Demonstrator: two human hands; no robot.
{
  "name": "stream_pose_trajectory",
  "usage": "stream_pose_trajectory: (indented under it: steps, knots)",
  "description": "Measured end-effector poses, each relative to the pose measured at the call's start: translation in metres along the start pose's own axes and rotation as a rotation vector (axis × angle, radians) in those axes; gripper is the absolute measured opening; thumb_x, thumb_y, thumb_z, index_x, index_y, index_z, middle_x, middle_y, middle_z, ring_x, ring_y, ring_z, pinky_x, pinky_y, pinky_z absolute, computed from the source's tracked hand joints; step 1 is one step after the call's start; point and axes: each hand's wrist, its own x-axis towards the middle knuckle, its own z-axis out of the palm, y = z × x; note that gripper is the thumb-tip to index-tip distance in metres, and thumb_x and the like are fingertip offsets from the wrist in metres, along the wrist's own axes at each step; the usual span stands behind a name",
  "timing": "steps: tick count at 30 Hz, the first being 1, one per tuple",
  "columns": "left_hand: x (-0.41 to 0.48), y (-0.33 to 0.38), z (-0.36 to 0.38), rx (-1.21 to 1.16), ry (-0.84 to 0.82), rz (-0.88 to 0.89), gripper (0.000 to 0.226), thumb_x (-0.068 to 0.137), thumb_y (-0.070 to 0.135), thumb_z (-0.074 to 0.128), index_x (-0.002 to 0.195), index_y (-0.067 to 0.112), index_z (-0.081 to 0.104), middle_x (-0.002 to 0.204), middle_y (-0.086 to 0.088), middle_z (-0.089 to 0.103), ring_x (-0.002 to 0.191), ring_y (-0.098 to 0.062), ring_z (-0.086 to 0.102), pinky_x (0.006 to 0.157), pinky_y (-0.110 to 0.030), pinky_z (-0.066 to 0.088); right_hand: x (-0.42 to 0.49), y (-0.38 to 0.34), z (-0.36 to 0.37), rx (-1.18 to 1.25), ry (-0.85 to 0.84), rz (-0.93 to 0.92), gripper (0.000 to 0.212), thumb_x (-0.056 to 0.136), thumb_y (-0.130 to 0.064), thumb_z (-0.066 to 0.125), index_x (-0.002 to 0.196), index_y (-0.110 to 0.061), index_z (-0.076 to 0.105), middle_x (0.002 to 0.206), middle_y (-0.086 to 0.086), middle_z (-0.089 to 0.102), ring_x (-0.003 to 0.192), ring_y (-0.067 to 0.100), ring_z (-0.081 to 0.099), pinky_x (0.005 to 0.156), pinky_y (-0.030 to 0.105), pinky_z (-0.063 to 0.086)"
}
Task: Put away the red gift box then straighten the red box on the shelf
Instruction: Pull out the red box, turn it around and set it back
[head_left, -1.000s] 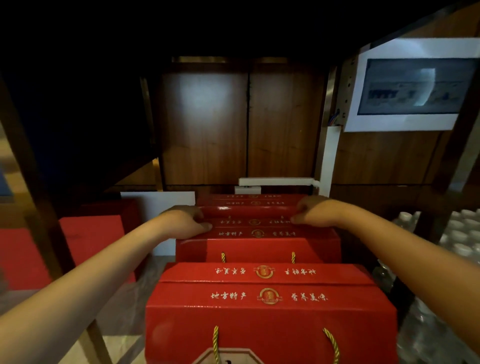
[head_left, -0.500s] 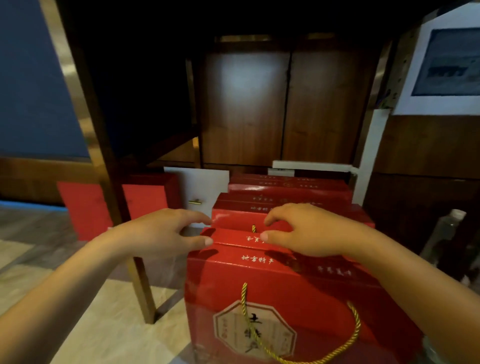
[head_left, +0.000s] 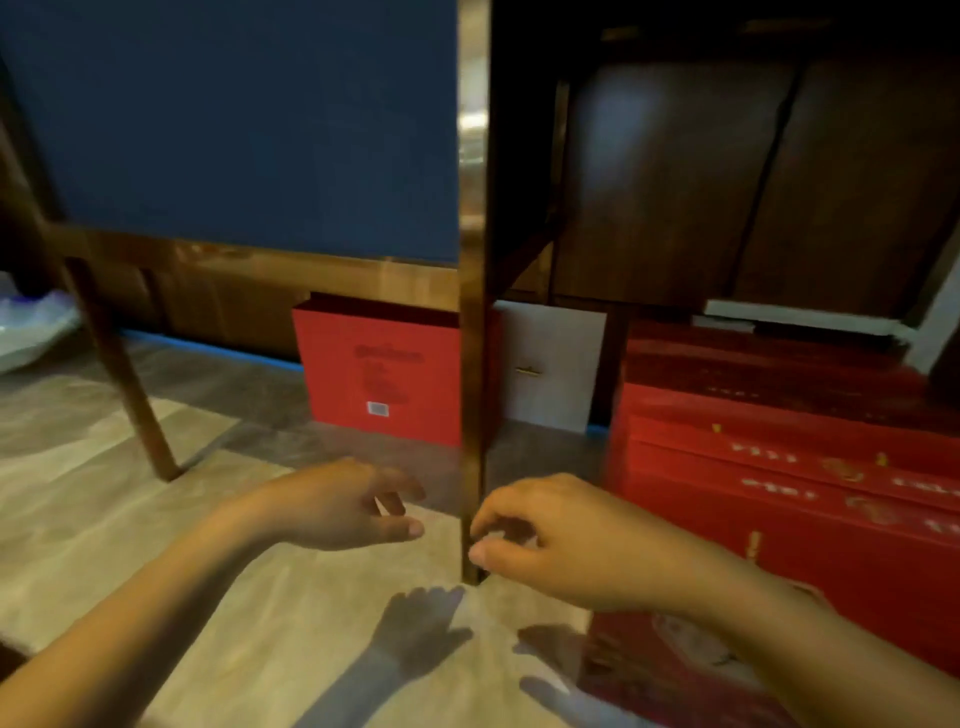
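Both hands hover empty above the pale floor. The left hand (head_left: 345, 506) is loosely spread, thumb out and fingers half curled; the right hand (head_left: 566, 540) has thumb and fingertips drawn close together, pinching nothing that can be made out. Between them, at about 12 o'clock from the hands, stands a wooden leg (head_left: 472, 364) of the furniture above.

The stacked red gift boxes (head_left: 789, 467) with gold lettering sit at 3 o'clock, under the dark wooden unit, touching one another in a row — they look put away. The other red box (head_left: 384, 374), with a barcode label on its face, stands upright at 11 o'clock beyond the leg, just beside a white box (head_left: 550, 364); this is probably the one to straighten, though the view is blurred and whether it sits on a shelf or the floor cannot be told.

The risk, as I judge it, lies in the reach — the leg stands straight in the path, so a hurried hand could knock a knuckle against it. Pushing one corner only could skew the box further, or shove it into the white box.
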Motion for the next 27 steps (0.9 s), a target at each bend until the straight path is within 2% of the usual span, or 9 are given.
stream_pose_trajectory:
  steps: [3,6,8,10,13,18,20,23,27]
  knots:
    - [0.005,-0.054,0.013,0.041,-0.053,-0.05,0.05,0.086,0.052,0.05,0.132,0.032,0.046,0.126,0.01,0.061,0.108,-0.006,0.059,0.092,-0.023,0.046,0.047,-0.008,0.041,0.077,-0.088,0.1,0.035,0.089,-0.042,0.05,0.11,-0.019,0.065,0.116,0.001,0.066,0.103,0.018,0.061,0.092,0.038,0.051]
    - [0.012,-0.102,0.026,0.089,-0.165,-0.034,0.053,0.087,0.053,0.049,0.135,0.031,0.044,0.132,0.007,0.058,0.114,-0.011,0.058,0.093,-0.025,0.044,0.096,-0.007,0.088,0.11,-0.104,0.186,0.043,0.089,-0.04,0.05,0.103,-0.002,0.066,0.11,0.02,0.066,0.098,0.034,0.063,0.089,0.049,0.051]
    - [0.015,-0.127,0.031,0.103,-0.233,-0.021,0.053,0.089,0.05,0.046,0.137,0.027,0.041,0.135,0.003,0.056,0.118,-0.015,0.056,0.095,-0.026,0.043,0.123,-0.007,0.114,0.136,-0.117,0.265,0.047,0.089,-0.037,0.05,0.1,0.007,0.064,0.106,0.028,0.064,0.088,0.036,0.062,0.085,0.045,0.053]
    - [0.019,-0.146,0.034,0.106,-0.265,-0.02,0.053,0.091,0.047,0.045,0.139,0.024,0.041,0.137,0.0,0.054,0.122,-0.018,0.054,0.098,-0.028,0.042,0.144,-0.008,0.129,0.168,-0.134,0.351,0.043,0.09,-0.033,0.05,0.084,0.008,0.059,0.09,0.031,0.058,0.076,0.028,0.053,0.072,0.039,0.047]
    - [0.031,-0.169,0.036,0.095,-0.272,0.005,0.054,0.091,0.047,0.045,0.138,0.02,0.042,0.136,-0.002,0.056,0.122,-0.02,0.053,0.098,-0.028,0.041,0.168,-0.006,0.141,0.192,-0.125,0.444,0.033,0.092,-0.031,0.05,0.07,-0.006,0.048,0.074,0.018,0.041,0.072,0.024,0.042,0.067,0.035,0.038]
    - [0.061,-0.193,0.039,0.083,-0.256,0.014,0.052,0.093,0.043,0.044,0.137,0.016,0.044,0.139,-0.005,0.053,0.126,-0.023,0.05,0.102,-0.03,0.039,0.202,0.014,0.148,0.125,-0.117,0.557,0.045,0.096,-0.027,0.046,0.054,-0.016,0.034,0.057,0.005,0.029,0.053,0.017,0.03,0.068,0.035,0.035]
    - [0.078,-0.201,0.039,0.086,-0.242,-0.004,0.05,0.093,0.042,0.044,0.136,0.016,0.046,0.138,-0.005,0.054,0.125,-0.023,0.051,0.1,-0.03,0.04,0.214,0.025,0.147,0.126,-0.111,0.605,0.04,0.097,-0.027,0.045,0.059,-0.018,0.036,0.063,0.004,0.033,0.057,0.016,0.034,0.074,0.041,0.038]
    - [0.107,-0.209,0.035,0.1,-0.175,-0.038,0.05,0.091,0.044,0.045,0.133,0.017,0.049,0.138,-0.004,0.054,0.124,-0.022,0.052,0.1,-0.03,0.041,0.228,0.041,0.139,0.155,-0.035,0.668,0.02,0.096,-0.027,0.046,0.087,-0.009,0.05,0.091,0.011,0.049,0.083,0.023,0.048,0.09,0.043,0.046]
    - [0.142,-0.224,0.026,0.038,-0.056,-0.078,0.042,0.089,0.037,0.049,0.123,0.016,0.06,0.131,-0.006,0.06,0.116,-0.023,0.057,0.096,-0.032,0.046,0.251,0.066,0.128,0.234,0.108,0.711,0.043,0.097,-0.03,0.042,0.124,0.001,0.056,0.127,0.02,0.059,0.115,0.036,0.056,0.095,0.039,0.044]
